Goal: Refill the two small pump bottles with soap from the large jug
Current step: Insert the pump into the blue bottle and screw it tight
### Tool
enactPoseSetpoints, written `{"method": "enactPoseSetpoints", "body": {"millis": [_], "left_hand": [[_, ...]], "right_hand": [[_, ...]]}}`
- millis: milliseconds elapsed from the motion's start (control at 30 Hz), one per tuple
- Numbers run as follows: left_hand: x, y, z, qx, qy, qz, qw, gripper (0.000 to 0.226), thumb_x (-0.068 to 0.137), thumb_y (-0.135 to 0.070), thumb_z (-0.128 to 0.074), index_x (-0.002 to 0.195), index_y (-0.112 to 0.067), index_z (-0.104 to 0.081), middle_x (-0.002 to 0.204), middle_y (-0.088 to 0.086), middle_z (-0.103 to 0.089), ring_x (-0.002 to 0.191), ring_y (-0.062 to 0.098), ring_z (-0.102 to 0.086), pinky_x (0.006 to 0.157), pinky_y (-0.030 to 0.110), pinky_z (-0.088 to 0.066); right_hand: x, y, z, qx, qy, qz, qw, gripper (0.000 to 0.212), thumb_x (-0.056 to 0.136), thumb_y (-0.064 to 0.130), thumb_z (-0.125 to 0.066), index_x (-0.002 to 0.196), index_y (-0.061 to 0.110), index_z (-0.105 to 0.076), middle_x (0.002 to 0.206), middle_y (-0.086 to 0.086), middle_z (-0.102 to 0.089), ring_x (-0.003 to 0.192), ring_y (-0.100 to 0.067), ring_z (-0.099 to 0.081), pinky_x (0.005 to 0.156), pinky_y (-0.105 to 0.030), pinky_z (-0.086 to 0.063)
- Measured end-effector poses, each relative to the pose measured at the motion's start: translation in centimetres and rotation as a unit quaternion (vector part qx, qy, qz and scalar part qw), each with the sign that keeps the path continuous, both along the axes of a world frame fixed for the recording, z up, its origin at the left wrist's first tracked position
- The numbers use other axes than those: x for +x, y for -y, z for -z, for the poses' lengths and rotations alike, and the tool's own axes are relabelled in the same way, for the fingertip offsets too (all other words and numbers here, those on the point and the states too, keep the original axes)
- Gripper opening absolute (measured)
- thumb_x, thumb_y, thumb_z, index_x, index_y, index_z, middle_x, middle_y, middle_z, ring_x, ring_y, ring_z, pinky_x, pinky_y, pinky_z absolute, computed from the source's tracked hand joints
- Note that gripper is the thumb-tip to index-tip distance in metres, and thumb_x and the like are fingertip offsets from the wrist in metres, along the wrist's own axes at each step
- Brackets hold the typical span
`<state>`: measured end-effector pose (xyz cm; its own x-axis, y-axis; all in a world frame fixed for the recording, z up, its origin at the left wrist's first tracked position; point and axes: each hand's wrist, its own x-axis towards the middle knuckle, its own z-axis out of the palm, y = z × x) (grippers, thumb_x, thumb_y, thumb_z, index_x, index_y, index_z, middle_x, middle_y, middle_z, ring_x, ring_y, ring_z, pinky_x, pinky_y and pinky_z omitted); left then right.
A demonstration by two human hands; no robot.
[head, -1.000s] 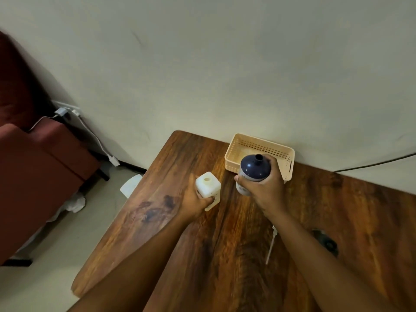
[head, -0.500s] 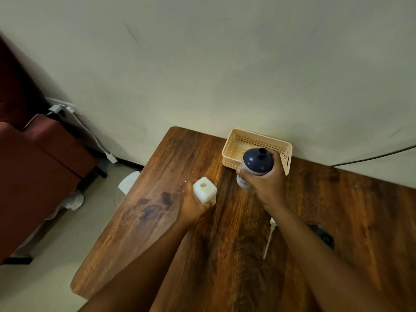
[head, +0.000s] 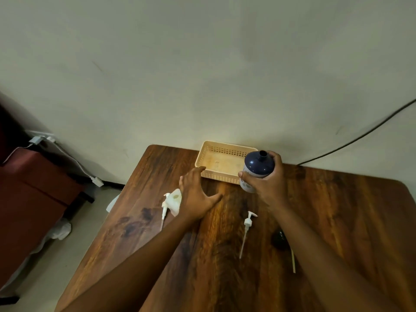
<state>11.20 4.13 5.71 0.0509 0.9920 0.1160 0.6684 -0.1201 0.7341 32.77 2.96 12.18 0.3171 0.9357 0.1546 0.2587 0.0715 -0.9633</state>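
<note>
- We saw the wooden tabletop (head: 337, 221) run up to a pale wall, with a dark red seat (head: 27, 199) well off to its left.
- We found the beige perforated basket (head: 203, 158) at the tabletop's far edge against the wall; what we could see of its inside held nothing.
- We held the dark blue bottle (head: 258, 164) upright in front of the basket's right end, its neck uncapped; our right hand (head: 270, 183) had its fingers clamped round the body, as half a second before.
- Our left hand (head: 195, 197) hovered with fingers spread apart, gripping nothing; half a second earlier it had gripped the small white bottle (head: 174, 201).
- That white bottle now stood on the tabletop just left of the hand, mouth open.
- One white pump (head: 247, 224) lay between our forearms; another white pump (head: 164, 208) lay by the white bottle.
</note>
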Motion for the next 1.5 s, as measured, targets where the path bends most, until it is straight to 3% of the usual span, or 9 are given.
{"method": "enactPoseSetpoints", "body": {"millis": [200,300,467,700,933,1100,1233,1400,1500], "left_hand": [[8.7,0.0,2.4,-0.092,-0.018,0.075,0.993,0.091,0.076,-0.064,-0.077,0.152,-0.032,-0.039,0.158,-0.001,-0.041,0.144,0.023,-0.041,0.117,0.050,-0.041],[11.6,0.2,4.3,-0.146,-0.028,0.102,0.984,0.091,0.074,-0.063,-0.079,0.152,-0.034,-0.040,0.157,-0.001,-0.043,0.142,0.022,-0.043,0.115,0.043,-0.044],[13.9,0.3,7.4,-0.258,-0.061,0.137,0.954,0.083,0.085,-0.048,-0.076,0.155,-0.024,-0.039,0.149,0.007,-0.054,0.130,0.028,-0.058,0.107,0.047,-0.052],[15.6,0.5,10.6,-0.294,-0.124,0.103,0.942,0.065,0.092,-0.034,-0.072,0.150,-0.019,-0.046,0.143,0.011,-0.055,0.124,0.026,-0.061,0.104,0.044,-0.054],[16.4,1.3,11.8,-0.273,-0.116,0.060,0.953,0.026,0.097,-0.010,-0.062,0.122,-0.015,-0.067,0.122,0.007,-0.068,0.108,0.019,-0.067,0.095,0.039,-0.059],[15.1,0.0,10.1,-0.247,-0.069,0.050,0.965,0.021,0.095,-0.007,-0.065,0.115,-0.012,-0.071,0.113,0.007,-0.073,0.103,0.020,-0.070,0.092,0.036,-0.059],[13.3,-2.4,6.3,-0.192,-0.032,0.034,0.980,0.010,0.093,-0.012,-0.070,0.103,-0.012,-0.073,0.103,0.007,-0.076,0.087,0.015,-0.070,0.084,0.034,-0.061],[11.1,-6.1,-1.3,-0.102,-0.023,0.028,0.994,0.036,0.088,-0.018,-0.076,0.124,-0.018,-0.072,0.108,0.005,-0.078,0.089,0.014,-0.070,0.079,0.027,-0.056],[9.7,-8.0,-7.0,-0.060,-0.030,0.015,0.998,0.048,0.084,-0.022,-0.081,0.131,-0.023,-0.070,0.104,0.004,-0.077,0.082,0.012,-0.068,0.081,0.026,-0.056]], "right_hand": [[5.7,1.3,0.3,-0.010,0.018,0.029,0.999,0.086,0.058,0.025,-0.096,0.125,0.039,-0.044,0.121,0.027,-0.050,0.107,0.017,-0.050,0.071,-0.002,-0.045],[8.3,1.9,1.1,-0.025,0.027,0.042,0.998,0.089,0.059,0.025,-0.096,0.131,0.035,-0.044,0.127,0.017,-0.051,0.105,0.009,-0.052,0.071,0.001,-0.042],[11.6,2.8,2.3,-0.032,0.052,0.063,0.996,0.090,0.059,0.024,-0.096,0.134,0.026,-0.046,0.126,0.014,-0.052,0.101,0.016,-0.050,0.072,0.004,-0.039],[14.1,3.2,4.2,-0.048,0.063,0.071,0.994,0.088,0.058,0.026,-0.096,0.132,0.030,-0.047,0.127,0.012,-0.054,0.107,-0.001,-0.055,0.075,-0.004,-0.046],[14.5,3.2,5.4,-0.066,0.054,0.070,0.994,0.089,0.058,0.029,-0.096,0.133,0.031,-0.046,0.131,0.010,-0.054,0.115,-0.009,-0.054,0.077,-0.011,-0.047],[13.8,2.7,4.7,-0.067,0.045,0.062,0.995,0.088,0.058,0.026,-0.096,0.130,0.032,-0.047,0.125,0.014,-0.055,0.107,0.001,-0.054,0.073,-0.001,-0.044],[12.4,2.2,2.8,-0.069,0.035,0.050,0.996,0.088,0.057,0.029,-0.096,0.129,0.038,-0.045,0.121,0.022,-0.052,0.104,0.008,-0.051,0.073,-0.005,-0.041],[9.8,1.4,0.1,-0.052,0.013,0.022,0.998,0.090,0.057,0.024,-0.096,0.129,0.036,-0.044,0.128,0.013,-0.053,0.112,-0.005,-0.053,0.079,-0.012,-0.043],[8.1,1.0,-2.5,-0.032,0.021,0.003,0.999,0.088,0.057,0.024,-0.096,0.125,0.041,-0.043,0.122,0.022,-0.052,0.109,-0.004,-0.054,0.071,-0.008,-0.047]]}}
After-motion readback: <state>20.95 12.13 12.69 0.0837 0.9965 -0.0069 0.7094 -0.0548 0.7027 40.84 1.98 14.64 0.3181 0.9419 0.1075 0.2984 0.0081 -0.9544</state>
